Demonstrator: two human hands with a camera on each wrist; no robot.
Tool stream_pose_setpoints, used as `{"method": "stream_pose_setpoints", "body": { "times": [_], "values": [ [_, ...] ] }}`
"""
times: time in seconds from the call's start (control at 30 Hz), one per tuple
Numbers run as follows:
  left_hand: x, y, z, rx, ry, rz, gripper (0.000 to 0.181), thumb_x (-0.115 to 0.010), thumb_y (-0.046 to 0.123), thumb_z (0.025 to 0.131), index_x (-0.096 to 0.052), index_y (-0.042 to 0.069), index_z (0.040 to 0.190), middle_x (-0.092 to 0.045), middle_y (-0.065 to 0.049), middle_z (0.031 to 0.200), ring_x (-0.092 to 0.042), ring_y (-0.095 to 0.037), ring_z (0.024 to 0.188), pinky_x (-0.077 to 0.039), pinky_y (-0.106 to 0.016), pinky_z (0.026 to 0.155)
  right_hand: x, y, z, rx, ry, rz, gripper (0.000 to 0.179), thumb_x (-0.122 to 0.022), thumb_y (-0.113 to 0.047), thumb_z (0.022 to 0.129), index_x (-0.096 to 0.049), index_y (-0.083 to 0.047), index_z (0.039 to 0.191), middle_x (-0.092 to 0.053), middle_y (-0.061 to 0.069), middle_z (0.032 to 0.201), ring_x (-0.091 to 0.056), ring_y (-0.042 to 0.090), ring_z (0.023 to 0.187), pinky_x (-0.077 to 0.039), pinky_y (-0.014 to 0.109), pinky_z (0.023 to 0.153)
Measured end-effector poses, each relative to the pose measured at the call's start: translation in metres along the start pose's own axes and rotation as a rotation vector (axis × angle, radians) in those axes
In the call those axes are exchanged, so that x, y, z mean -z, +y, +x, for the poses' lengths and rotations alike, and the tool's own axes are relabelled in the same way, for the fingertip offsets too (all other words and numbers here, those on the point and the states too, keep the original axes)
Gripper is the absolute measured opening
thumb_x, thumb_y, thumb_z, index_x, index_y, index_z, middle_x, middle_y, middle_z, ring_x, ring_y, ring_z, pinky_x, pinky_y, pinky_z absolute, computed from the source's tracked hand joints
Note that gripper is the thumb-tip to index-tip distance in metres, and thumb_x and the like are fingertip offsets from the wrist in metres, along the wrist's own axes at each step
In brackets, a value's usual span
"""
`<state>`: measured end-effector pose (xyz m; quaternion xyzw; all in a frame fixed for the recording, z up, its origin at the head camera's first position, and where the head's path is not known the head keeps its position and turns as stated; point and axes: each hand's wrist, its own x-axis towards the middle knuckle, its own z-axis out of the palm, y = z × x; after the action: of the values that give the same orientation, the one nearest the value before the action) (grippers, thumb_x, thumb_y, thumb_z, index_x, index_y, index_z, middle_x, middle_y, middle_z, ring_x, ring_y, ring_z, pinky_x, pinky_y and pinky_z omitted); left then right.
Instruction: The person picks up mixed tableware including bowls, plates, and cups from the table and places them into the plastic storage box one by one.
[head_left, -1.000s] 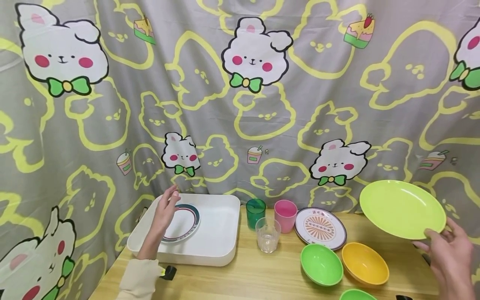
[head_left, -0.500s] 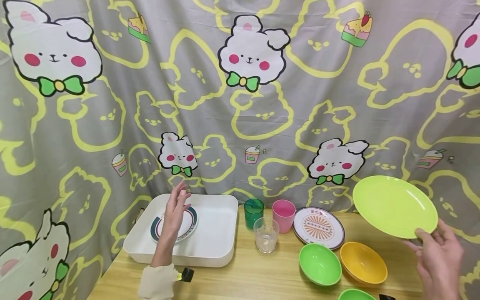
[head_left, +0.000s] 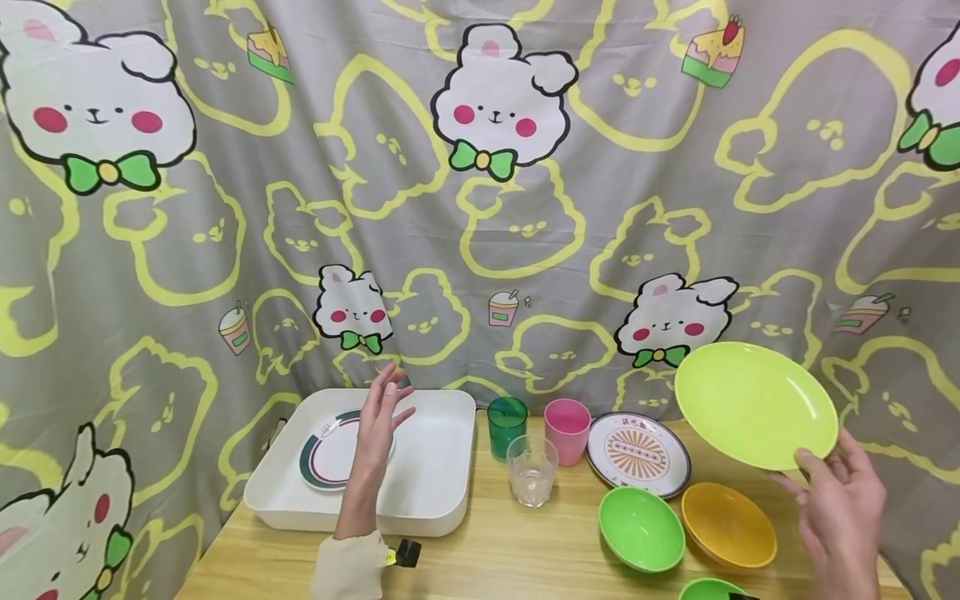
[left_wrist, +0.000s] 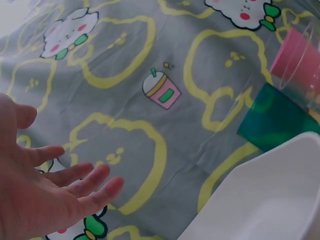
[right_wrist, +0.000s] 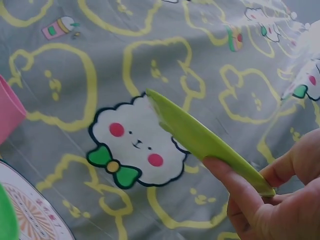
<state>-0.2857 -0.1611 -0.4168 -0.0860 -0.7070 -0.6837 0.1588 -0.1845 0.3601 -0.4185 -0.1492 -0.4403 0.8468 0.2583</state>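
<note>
Left of the right fingers (head_left: 853,454), Chinese characters (head_left: 639,423) run along the rim of the sunburst plate (head_left: 637,454) — 吃 seems legible, the others too small for certainty. Beside the left fingers (head_left: 381,387), the teal-rimmed plate (head_left: 337,452) bears a pale mark (head_left: 327,429) — unreadable.

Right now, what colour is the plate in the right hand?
The plate is plain yellow-green; it shows best in the head view.

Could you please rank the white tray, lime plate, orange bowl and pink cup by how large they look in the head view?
White tray
Lime plate (held up, so nearness may enlarge it)
Orange bowl
Pink cup
</note>
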Motion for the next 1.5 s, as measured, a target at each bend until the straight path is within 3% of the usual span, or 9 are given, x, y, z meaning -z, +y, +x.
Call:
{"method": "stream_pose_setpoints", "body": {
  "times": [0.1,0.37,0.6,0.8,1.27,1.5],
  "values": [
    [-0.009,0.000,-0.001,-0.014,-0.028,-0.031,0.052,-0.036,0.030,0.113,-0.031,0.006,0.159,-0.041,-0.021,0.155,-0.046,-0.041,0.138,-0.046,-0.056,0.109,-0.004,0.004,-0.002,0.000,-0.032,0.004,0.071,-0.050,0.014,0.099,-0.028,-0.012,0.162,-0.055,-0.005,0.117,-0.066,0.005,0.094,-0.063,0.030,0.064],
    [-0.027,-0.003,-0.008,-0.019,-0.073,-0.076,0.052,-0.039,0.030,0.113,-0.033,0.004,0.158,-0.045,-0.020,0.152,-0.049,-0.041,0.136,-0.048,-0.055,0.107,-0.014,0.013,-0.007,-0.034,-0.085,-0.117,0.074,-0.052,0.005,0.103,-0.018,-0.016,0.165,-0.044,-0.003,0.130,-0.064,0.001,0.097,-0.063,0.026,0.070],
    [-0.045,-0.005,-0.014,-0.030,-0.162,-0.138,0.054,-0.041,0.028,0.113,-0.030,0.001,0.158,-0.042,-0.025,0.152,-0.047,-0.046,0.135,-0.049,-0.054,0.106,-0.022,0.027,-0.011,-0.023,-0.215,-0.048,0.078,-0.052,0.006,0.103,-0.008,-0.010,0.165,-0.046,-0.004,0.131,-0.067,0.003,0.100,-0.063,0.029,0.075],
    [-0.058,-0.009,-0.021,0.009,-0.228,-0.185,0.056,-0.040,0.028,0.113,-0.026,0.000,0.159,-0.039,-0.028,0.153,-0.046,-0.047,0.136,-0.049,-0.052,0.107,-0.032,0.038,-0.016,-0.036,-0.274,-0.052,0.077,-0.052,0.004,0.104,-0.008,-0.010,0.165,-0.047,-0.005,0.130,-0.067,0.003,0.103,-0.062,0.029,0.078],
    [-0.077,-0.012,-0.029,0.107,-0.302,-0.217,0.056,-0.037,0.034,0.113,-0.027,0.004,0.159,-0.036,-0.027,0.156,-0.044,-0.046,0.138,-0.049,-0.053,0.108,-0.068,0.059,-0.030,-0.135,-0.392,-0.166,0.078,-0.053,-0.002,0.105,-0.003,-0.007,0.165,-0.039,-0.002,0.137,-0.064,0.004,0.108,-0.058,0.031,0.090],
    [-0.093,-0.016,-0.032,0.146,-0.356,-0.278,0.055,-0.035,0.031,0.114,-0.025,0.001,0.159,-0.035,-0.029,0.155,-0.043,-0.048,0.138,-0.050,-0.053,0.106,-0.082,0.066,-0.039,-0.142,-0.421,-0.206,0.075,-0.052,-0.002,0.106,-0.006,-0.006,0.164,-0.047,-0.003,0.131,-0.065,0.008,0.102,-0.061,0.030,0.085]
  ]
}}
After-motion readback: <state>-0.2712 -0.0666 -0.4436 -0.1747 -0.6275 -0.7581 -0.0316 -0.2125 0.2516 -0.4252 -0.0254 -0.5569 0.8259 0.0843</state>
